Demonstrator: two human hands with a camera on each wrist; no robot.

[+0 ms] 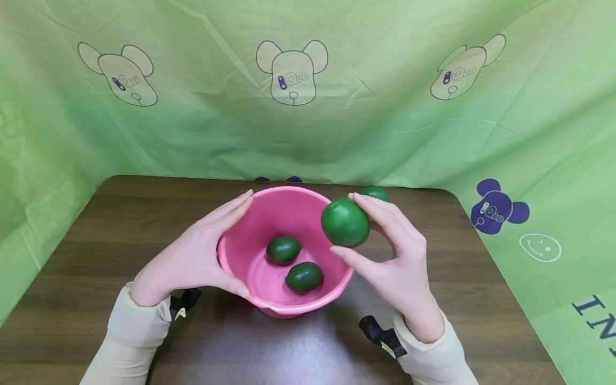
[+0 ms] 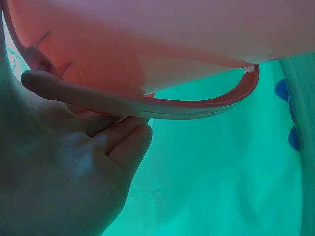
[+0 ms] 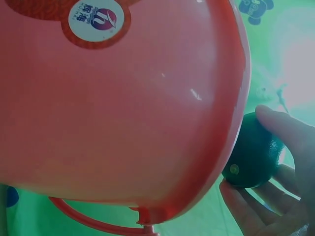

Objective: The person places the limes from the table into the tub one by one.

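Note:
A pink bucket [image 1: 250, 224] stands on the table, with two green limes [image 1: 284, 249] lying on its bottom. My left hand [image 1: 190, 259] holds the bucket's left side, thumb at the near rim and fingers along the far side. Along that side, the left wrist view shows the bucket's curved handle [image 2: 197, 109] hanging past the fingers. Above the right rim, my right hand [image 1: 404, 267] pinches a lime [image 1: 344, 222] between thumb and fingers. In the right wrist view this lime [image 3: 253, 152] appears beside the bucket rim, partly covered by it.
Another lime [image 1: 374, 193] sits at the back of the table, partly hidden by my right hand. The brown wooden table [image 1: 96, 251] meets a green printed cloth [image 1: 202, 139] at its back and sides. A round label [image 3: 98, 20] is on the bucket's outside.

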